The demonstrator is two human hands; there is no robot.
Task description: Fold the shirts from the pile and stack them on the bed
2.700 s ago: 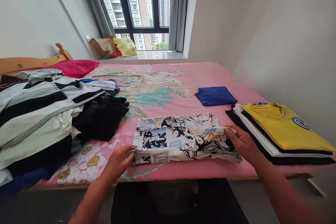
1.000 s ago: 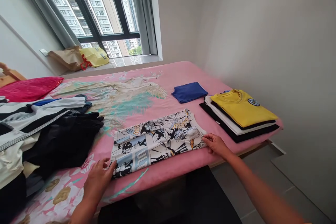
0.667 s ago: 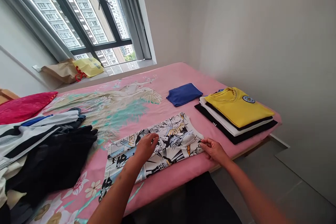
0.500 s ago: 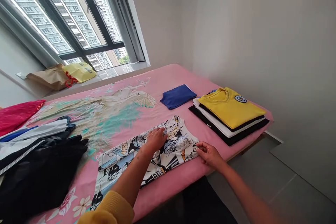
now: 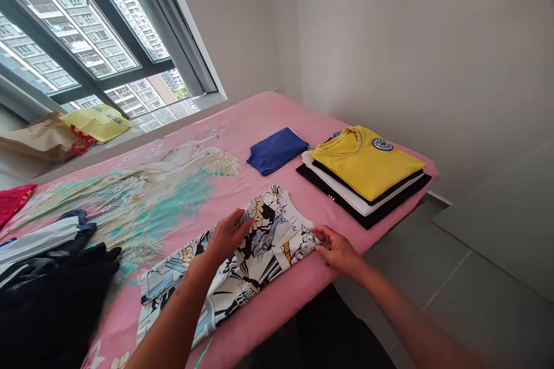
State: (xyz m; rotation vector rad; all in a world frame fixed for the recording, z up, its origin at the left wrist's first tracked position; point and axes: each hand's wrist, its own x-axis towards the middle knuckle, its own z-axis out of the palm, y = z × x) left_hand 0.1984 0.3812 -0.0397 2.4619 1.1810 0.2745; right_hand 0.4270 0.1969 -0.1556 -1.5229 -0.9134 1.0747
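Left hand [image 5: 228, 237]: reaching in palm down over the cloth, fingers parted and slightly bent, open; whether every fingertip is touching, cannot tell.
Right hand [image 5: 340, 251]: gripping the garment's near corner beside the neckline, thumb and forefinger pinching the edge.
Patterned garment [image 5: 268, 242]: lying folded lengthwise under the left fingers, its pale neckline ending at the right fingertips; showing black, white, blue and orange comic print.
Pink sheet [image 5: 264, 112]: spreading under the garment and out beyond both hands' fingers; carrying a bird and feather print ahead of the left fingers.
Dark heap [image 5: 56, 294]: sitting well to the left of the left fingers, mostly black cloth, with white and blue pieces showing toward its far side.
Grey floor [image 5: 402, 265]: showing past the bed's edge, right of the right fingers.
Clothes stack [image 5: 341, 179]: resting ahead and to the right of the right fingers, apart from them; a yellow top with a round badge is lying uppermost, white and black layers showing below.
Blue cloth [image 5: 277, 151]: lying folded flat beyond the fingers of both hands, just left of the stack.
Red cushion [image 5: 15, 202]: peeking in at the frame's edge, far left of the left fingers.
Brown bag [image 5: 41, 137]: slumping on the ledge, far ahead and left of the left fingers.
Yellow bag [image 5: 97, 122]: leaning beside the brown one, red ties showing.
Window [image 5: 101, 82]: standing farthest beyond the left fingers, tall buildings showing outside.
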